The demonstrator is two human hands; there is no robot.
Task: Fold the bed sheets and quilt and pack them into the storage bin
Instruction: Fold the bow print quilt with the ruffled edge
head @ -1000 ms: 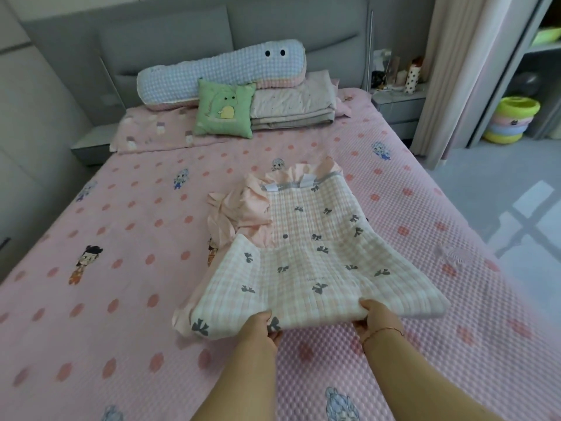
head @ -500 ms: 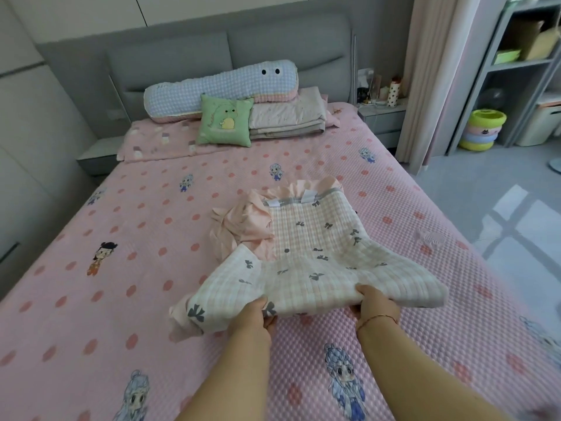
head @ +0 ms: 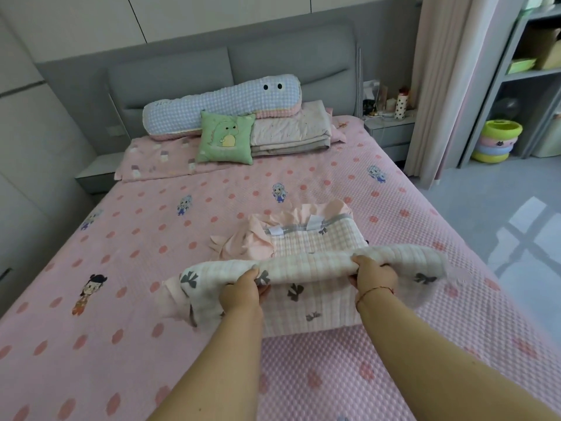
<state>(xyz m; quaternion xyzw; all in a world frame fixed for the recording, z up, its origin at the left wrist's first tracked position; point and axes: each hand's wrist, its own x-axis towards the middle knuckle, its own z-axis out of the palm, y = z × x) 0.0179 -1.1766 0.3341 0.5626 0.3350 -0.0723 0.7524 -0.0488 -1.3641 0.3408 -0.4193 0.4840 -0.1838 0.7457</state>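
Since a moment ago we have raised the near edge of the checked quilt [head: 315, 268] off the bed [head: 121, 268] and are carrying it toward the far end; the lifted edge now arches in a soft roll across the lower middle of the frame, with the bow-printed underside hanging toward us.

Our left hand [head: 241, 291] grips the roll left of centre, fingers curled over the fabric beside a grey bow. Our right hand [head: 375, 273] clenches the same roll right of centre, a thin red-and-gold bracelet [head: 375, 291] at its wrist. Both hands hold the quilt from the near side, the cloth stretched between them and drooping at either end past them.

The rest of the quilt lies flat on the bed just beyond our hands, its grey-trimmed far edge with two white tabs showing. A peach sheet [head: 252, 241] is bunched up against the quilt's far left corner, touching it.

At the head of the bed, in the upper middle of the frame, a long blue bolster [head: 221, 106] with two eyes rests on a stack of folded bedding [head: 288, 135], and a green dinosaur cushion [head: 226, 136] leans in front of both. A pink pillow [head: 158, 161] lies at their left.
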